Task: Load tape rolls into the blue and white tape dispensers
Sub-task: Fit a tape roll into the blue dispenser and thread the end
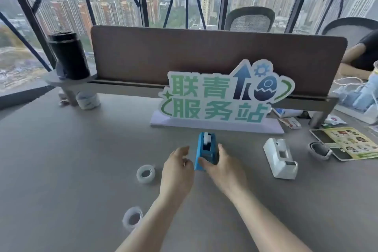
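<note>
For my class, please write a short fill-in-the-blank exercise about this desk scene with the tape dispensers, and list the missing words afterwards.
1. Both hands, left hand and right hand, are at the ____ tape dispenser.
2. The white tape dispenser stands to the ____ of the blue one.
3. The number of loose tape rolls, near roll and far roll, lying on the table is ____.

Missing words: blue; right; two

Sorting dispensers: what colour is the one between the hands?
Blue dispenser, with a white spool inside; head view.
</note>
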{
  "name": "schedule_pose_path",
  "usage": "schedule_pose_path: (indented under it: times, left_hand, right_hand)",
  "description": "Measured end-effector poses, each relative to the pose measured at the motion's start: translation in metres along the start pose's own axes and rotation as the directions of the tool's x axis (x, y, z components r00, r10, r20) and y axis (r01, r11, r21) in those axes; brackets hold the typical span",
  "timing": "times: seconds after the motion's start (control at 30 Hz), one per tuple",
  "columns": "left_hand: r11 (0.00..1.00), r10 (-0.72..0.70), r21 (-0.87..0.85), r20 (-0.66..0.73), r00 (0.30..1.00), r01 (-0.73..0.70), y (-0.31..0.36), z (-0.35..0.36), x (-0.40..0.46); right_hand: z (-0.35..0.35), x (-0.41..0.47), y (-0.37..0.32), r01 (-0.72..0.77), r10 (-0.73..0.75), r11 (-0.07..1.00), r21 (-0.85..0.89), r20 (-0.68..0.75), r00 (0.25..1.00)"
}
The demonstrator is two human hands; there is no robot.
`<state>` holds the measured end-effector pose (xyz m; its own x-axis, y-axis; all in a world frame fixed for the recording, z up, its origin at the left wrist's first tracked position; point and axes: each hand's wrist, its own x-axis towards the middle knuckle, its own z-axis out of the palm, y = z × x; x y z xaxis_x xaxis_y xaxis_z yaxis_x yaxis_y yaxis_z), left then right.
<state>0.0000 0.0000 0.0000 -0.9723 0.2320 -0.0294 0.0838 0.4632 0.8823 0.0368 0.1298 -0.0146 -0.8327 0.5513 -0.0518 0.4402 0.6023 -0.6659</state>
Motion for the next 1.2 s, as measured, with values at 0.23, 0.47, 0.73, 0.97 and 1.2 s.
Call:
schedule_pose_path:
  times: [0.23, 0.47, 0.73, 0.97, 1.2]
  left_hand:
    - [0.995, 0.083, 0.062, 0.002, 0.997, -0.083, -0.03, -0.005, -0.011]
    - [0.993, 0.08, 0.082, 0.0, 0.997, -0.08, -0.041, -0.015, -0.031]
    - [0.991, 0.136, 0.014, 0.024, 0.99, -0.136, -0.041, -0.012, -0.08]
    - [0.986, 0.162, -0.043, 0.065, 0.985, -0.16, -0.05, -0.01, -0.133]
    - [0.981, 0.192, -0.058, 0.136, 0.972, -0.185, -0.053, -0.004, -0.162]
  right_hand:
    - [0.029, -0.004, -0.018, -0.059, 0.01, 0.977, -0.206, -0.234, 0.972]
    - [0.014, -0.025, -0.011, -0.03, -0.016, 0.975, -0.219, -0.204, 0.979]
    - [-0.013, -0.1, 0.015, 0.059, -0.113, 0.976, -0.209, -0.256, 0.96]
    - [-0.027, -0.19, 0.035, 0.122, -0.18, 0.974, -0.192, -0.323, 0.929]
    - [-0.017, -0.233, 0.054, 0.144, -0.202, 0.974, -0.175, -0.374, 0.905]
